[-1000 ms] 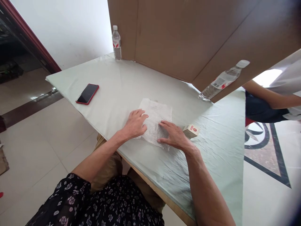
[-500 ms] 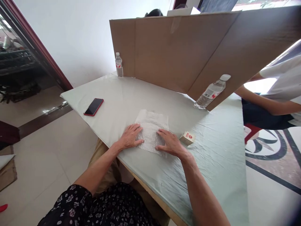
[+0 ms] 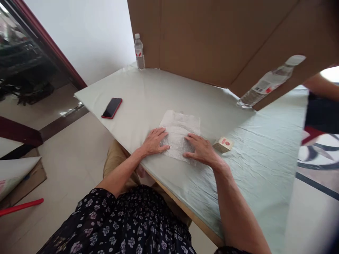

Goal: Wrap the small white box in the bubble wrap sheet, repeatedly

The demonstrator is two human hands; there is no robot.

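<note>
A sheet of bubble wrap (image 3: 178, 132), clear and whitish, lies flat on the cloth-covered table (image 3: 111, 137). My left hand (image 3: 156, 141) rests on its left edge, fingers stretched out and thumb pointing inward. On the right edge lies my right hand (image 3: 200, 150), palm down with the fingers apart. Neither hand grips anything. Just beyond my right wrist sits a small cream box (image 3: 224, 144) with red print on top.
A phone (image 3: 112, 108) with a red edge lies near the table's left side. Two water bottles, one upright (image 3: 139, 52) and one tilted (image 3: 270, 83), stand against a tall cardboard panel (image 3: 201, 42). Another person's arm (image 3: 323, 86) shows at far right.
My head view has tilted down, so the table and its things sit higher in the picture and further right. Both hands stay on the bubble wrap in nearly the same pose.
</note>
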